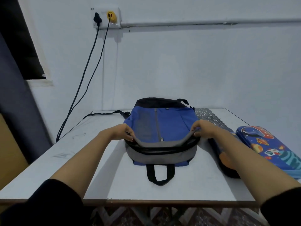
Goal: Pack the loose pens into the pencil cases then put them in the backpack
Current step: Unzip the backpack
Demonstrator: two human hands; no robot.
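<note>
A blue and grey backpack [169, 126] lies flat in the middle of the white table [114, 181], its black top handle toward me. Its main zip is undone and the grey upper flap is lifted. My left hand [123, 132] pinches the flap's left edge. My right hand [203, 128] pinches its right edge. A blue space-print pencil case [267, 147] lies at the table's right side. A second dark pencil case [223, 159] lies between it and the backpack, partly hidden under my right forearm. No loose pens are in sight.
A patterned lace mat [208, 116] lies behind the pencil cases. A black strap [104, 113] trails left from the backpack. Two black cables [84, 75] hang from a wall socket down behind the table's left edge. The wall stands just beyond the table.
</note>
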